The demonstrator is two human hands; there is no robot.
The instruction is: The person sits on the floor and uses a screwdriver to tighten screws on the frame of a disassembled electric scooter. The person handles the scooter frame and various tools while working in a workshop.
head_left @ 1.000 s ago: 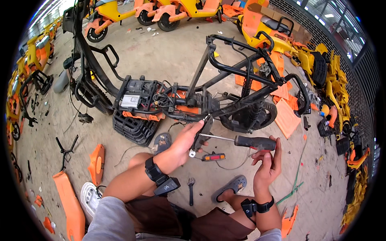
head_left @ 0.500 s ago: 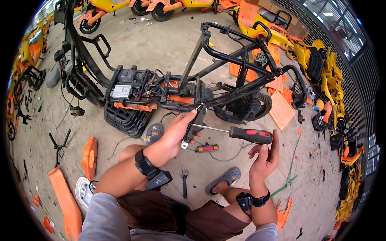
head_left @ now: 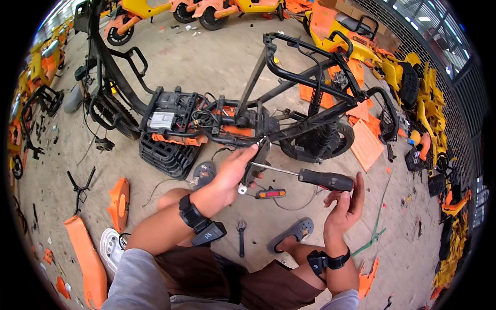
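Note:
My left hand [head_left: 231, 175] is closed round a dark, elongated part [head_left: 262, 152] with a small silver tab at its lower end, held just in front of the scooter frame [head_left: 253, 98]. A screwdriver [head_left: 325, 180] with a black handle lies nearly level, its shaft tip against that part. At the handle's butt end is my right hand [head_left: 341, 212], thumb and forefinger about it, the other fingers loosely curled. Below the dark part, a red and orange light [head_left: 270, 193] with a cable rests on the floor.
An adjustable wrench [head_left: 241, 238] lies on the floor between my feet. Orange panels [head_left: 85, 261] are on the left, beside a black forked bracket [head_left: 80, 188]. Yellow body parts [head_left: 426, 103] pile up along the right wall. Yellow-orange scooters [head_left: 139, 13] stand at the back.
The screwdriver handle has rotated, so its red patches have mostly turned out of sight. My right fingers have shifted slightly at its end. The whole view has moved a little.

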